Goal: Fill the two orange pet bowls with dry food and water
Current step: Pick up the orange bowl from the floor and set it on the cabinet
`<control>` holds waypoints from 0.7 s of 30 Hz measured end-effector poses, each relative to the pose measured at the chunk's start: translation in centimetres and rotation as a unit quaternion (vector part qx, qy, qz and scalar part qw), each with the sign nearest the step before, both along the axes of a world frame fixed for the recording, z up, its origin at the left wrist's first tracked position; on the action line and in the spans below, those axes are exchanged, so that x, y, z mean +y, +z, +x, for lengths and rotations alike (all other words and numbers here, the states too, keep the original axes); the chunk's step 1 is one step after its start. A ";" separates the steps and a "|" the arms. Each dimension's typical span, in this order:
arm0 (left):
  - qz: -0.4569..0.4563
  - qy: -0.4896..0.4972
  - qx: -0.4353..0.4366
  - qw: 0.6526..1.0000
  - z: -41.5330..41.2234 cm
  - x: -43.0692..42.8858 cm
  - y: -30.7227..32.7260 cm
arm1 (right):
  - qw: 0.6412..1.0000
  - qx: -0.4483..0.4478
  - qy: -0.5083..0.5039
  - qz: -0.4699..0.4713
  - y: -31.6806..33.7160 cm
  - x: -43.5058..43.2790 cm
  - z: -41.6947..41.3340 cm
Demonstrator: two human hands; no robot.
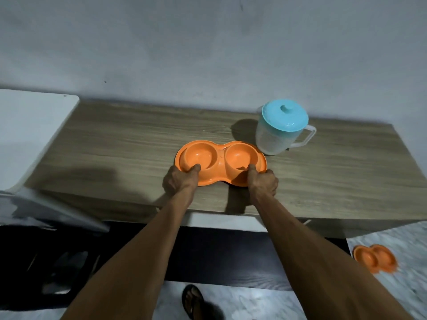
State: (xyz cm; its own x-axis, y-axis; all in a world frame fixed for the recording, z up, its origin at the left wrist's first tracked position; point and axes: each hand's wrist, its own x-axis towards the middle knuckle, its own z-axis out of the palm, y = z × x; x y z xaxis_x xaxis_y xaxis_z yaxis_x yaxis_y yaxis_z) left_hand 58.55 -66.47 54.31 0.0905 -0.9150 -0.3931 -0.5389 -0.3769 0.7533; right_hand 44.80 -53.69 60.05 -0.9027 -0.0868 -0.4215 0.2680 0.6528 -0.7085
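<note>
An orange double pet bowl (220,158) lies on the wooden table (115,146), both of its cups empty. My left hand (181,180) grips its near left rim, thumb over the edge of the left cup. My right hand (263,181) grips the near right rim, thumb inside the right cup. A clear plastic jug with a light blue lid (280,128) stands upright just behind and to the right of the bowl, handle pointing right. A second orange double bowl (375,258) lies on the floor at the lower right.
A white surface (30,130) adjoins the table's left end. A grey wall runs behind the table. Below the table front is a dark panel. My sandalled foot (193,301) stands on the marbled floor.
</note>
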 end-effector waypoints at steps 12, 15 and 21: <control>0.021 -0.047 -0.024 0.998 1.5 2.2 3.0 | 0.999 -0.018 0.046 -0.001 1.0 2.5 0.9; 0.026 -0.037 -0.014 0.999 3.0 5.0 5.3 | 0.999 -0.003 0.054 -0.004 1.9 4.6 2.2; -0.005 0.034 0.073 0.997 7.9 9.2 5.5 | 0.996 0.040 0.066 -0.035 1.5 9.4 6.2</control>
State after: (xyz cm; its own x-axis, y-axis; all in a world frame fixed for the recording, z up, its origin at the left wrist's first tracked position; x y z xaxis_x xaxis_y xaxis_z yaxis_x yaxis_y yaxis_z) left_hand 66.41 -57.23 59.81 0.0956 -0.9124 -0.3980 -0.3968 -0.4016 0.8254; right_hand 51.05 -44.30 61.57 -0.9116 -0.2343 -0.3378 0.1239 0.6268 -0.7692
